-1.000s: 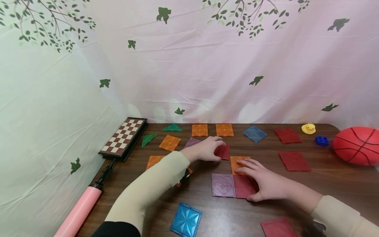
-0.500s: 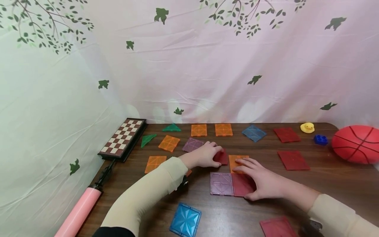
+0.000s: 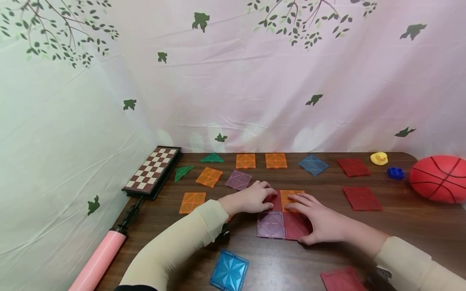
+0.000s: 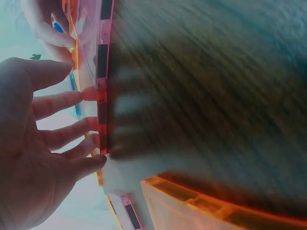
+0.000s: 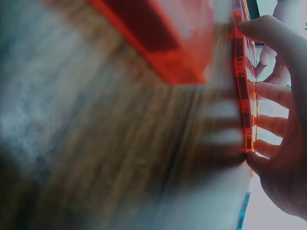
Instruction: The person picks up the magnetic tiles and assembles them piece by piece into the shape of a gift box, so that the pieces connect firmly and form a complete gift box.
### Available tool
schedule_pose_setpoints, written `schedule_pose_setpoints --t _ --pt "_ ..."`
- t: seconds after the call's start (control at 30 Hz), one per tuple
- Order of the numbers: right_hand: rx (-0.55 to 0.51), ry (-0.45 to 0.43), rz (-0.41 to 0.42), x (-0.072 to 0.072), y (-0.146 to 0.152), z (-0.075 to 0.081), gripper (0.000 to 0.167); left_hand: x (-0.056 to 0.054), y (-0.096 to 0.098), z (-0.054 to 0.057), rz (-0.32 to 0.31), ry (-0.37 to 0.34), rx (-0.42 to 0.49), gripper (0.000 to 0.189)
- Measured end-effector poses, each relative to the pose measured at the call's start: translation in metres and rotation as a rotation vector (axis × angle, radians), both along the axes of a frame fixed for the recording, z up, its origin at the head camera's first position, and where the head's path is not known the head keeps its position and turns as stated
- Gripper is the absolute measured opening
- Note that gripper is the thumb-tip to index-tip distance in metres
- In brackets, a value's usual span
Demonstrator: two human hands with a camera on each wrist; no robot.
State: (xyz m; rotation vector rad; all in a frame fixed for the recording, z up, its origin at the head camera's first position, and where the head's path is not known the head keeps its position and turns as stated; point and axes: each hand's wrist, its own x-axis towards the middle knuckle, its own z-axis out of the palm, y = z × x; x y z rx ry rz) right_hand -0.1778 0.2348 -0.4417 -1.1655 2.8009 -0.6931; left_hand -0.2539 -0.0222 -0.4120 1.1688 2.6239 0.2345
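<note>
In the head view, four-square magnetic tiles form a block. Its back left is a red tile (image 3: 277, 198), its back right an orange tile (image 3: 287, 197), its front left a purple tile (image 3: 271, 225), its front right another red tile (image 3: 295, 226). My left hand (image 3: 253, 198) grips the back-left red tile, partly hiding it; in the left wrist view its fingertips (image 4: 91, 123) meet that tile. My right hand (image 3: 324, 220) spans the right-hand pair, with fingers over the orange tile and thumb at the front red tile's near edge.
Nearby lie a blue tile (image 3: 229, 270), a loose red tile (image 3: 342, 279), a purple tile (image 3: 238, 180) and several orange tiles. A chessboard (image 3: 151, 169) and pink pump (image 3: 97, 260) stand left. A rubber duck (image 3: 379, 158), blue brick (image 3: 395, 173) and red ball (image 3: 440, 179) stand right.
My left hand has drawn its red tile toward me, up against the purple and orange tiles. My right hand and the tiles under it have shifted slightly left.
</note>
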Motion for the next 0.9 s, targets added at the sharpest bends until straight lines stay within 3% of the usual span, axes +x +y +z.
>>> schedule_pose_setpoints --t 0.27,0.43,0.7,0.9 --pt "-0.01 -0.028 0.009 0.0 0.003 0.001 0.078 0.012 0.0 -0.004 0.001 0.024 -0.014 0.059" --pt "-0.047 -0.058 -0.059 -0.003 0.019 0.011 0.073 0.024 -0.004 -0.008 -0.044 0.056 -0.029 0.073" --pt "-0.065 0.046 -0.221 -0.014 0.098 0.023 0.049 0.047 -0.009 -0.01 -0.153 0.051 -0.02 0.083" --pt "-0.042 0.036 -0.277 -0.015 0.149 0.012 0.055 0.059 -0.005 -0.012 -0.181 0.06 -0.048 0.076"
